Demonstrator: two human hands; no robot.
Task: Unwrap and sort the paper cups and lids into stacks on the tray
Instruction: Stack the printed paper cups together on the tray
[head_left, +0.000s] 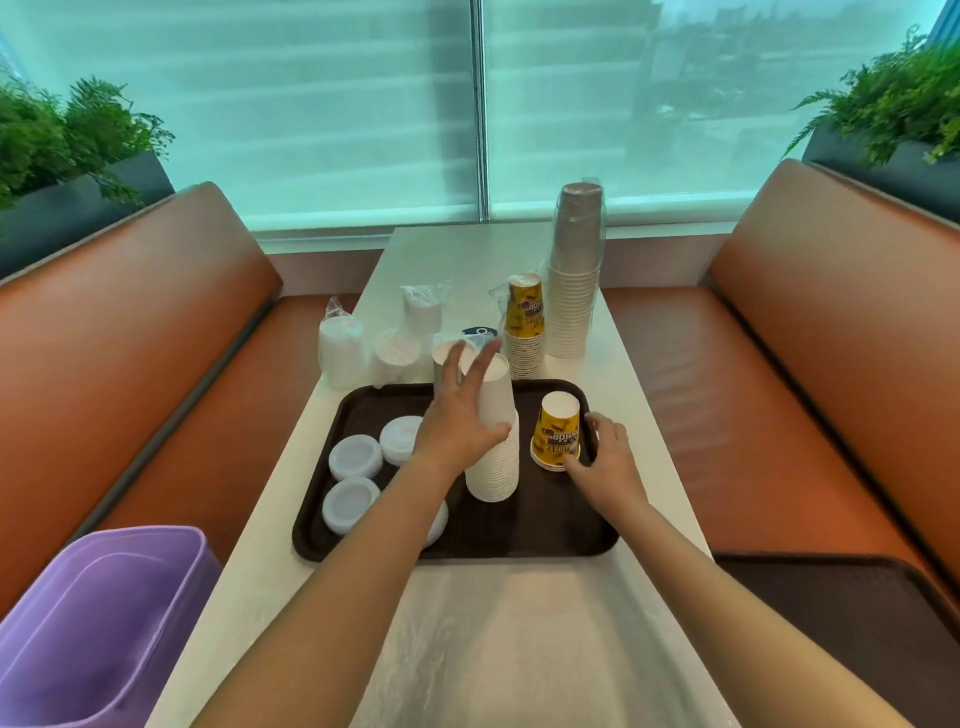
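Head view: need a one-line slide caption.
Left hand steadies a white cup stack on the dark tray while the right hand touches the yellow cup stack.

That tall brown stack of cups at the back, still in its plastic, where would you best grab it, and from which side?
Probably round the middle, from the near side. The brown stack stands upright on the table, narrowing toward the top, so a hand wrapped round the wider ribbed section should hold firmer. The yellow stack stands close on its left, so coming from the front or right looks clearer.
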